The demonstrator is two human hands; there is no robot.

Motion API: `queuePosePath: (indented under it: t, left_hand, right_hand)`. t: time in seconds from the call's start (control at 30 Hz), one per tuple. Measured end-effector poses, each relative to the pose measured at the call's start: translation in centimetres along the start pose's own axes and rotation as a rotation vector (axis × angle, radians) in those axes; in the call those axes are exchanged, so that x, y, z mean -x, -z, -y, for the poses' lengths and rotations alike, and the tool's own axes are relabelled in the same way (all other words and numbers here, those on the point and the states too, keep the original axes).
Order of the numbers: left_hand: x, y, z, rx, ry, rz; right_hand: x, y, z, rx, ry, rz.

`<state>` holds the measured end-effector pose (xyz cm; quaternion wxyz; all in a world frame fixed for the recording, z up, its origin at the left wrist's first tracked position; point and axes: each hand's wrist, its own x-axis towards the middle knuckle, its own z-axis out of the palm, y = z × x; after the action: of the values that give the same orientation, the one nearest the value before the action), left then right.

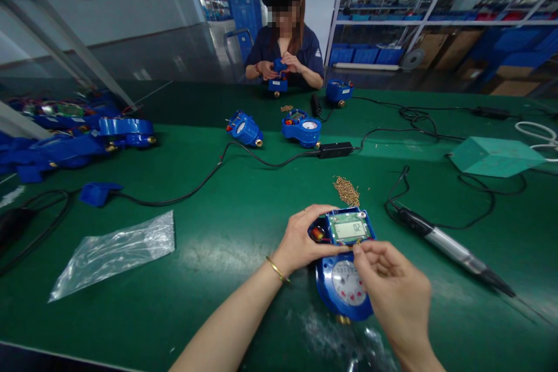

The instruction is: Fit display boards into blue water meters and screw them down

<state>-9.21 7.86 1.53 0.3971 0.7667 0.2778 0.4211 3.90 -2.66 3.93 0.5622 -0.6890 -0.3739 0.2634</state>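
A blue water meter (344, 288) with a round dial and a small display board (350, 226) on top lies on the green table (226, 226) in front of me. My left hand (305, 238) grips the meter's left side, fingers curled round the edge of the display part. My right hand (394, 288) rests over the meter's right side, thumb and forefinger pinched at the lower edge of the display board; whatever is in the pinch is too small to see. A small heap of brass screws (347, 190) lies just beyond the meter.
An electric screwdriver (453, 253) with its cable lies to the right. A clear plastic bag (115, 253) lies at left. Two more blue meters (301, 128) and a power adapter (335, 150) sit mid-table, blue parts (74, 139) pile far left, a green box (494, 157) right. A person (285, 40) works opposite.
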Motion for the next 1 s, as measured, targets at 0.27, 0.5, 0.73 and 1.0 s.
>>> queuePosePath:
  t: [0.27,0.5,0.73,1.0]
  left_hand:
    - [0.2,-0.6,-0.2,-0.081,-0.125,-0.068]
    - [0.7,-0.6,-0.3,-0.120,-0.141,-0.065]
    - [1.0,-0.6,-0.2,-0.170,-0.143,-0.056]
    - [1.2,-0.5,0.0,-0.205,-0.200,-0.135]
  right_hand:
    - [0.1,0.4,-1.0,0.313,0.228,-0.041]
    - [0.1,-0.3,-0.7,0.491,0.451,-0.188]
    - [-0.2,0.1,-1.2,0.828,0.662,-0.299]
    - [-0.1,-0.2,-1.2,0.238,0.167,-0.071]
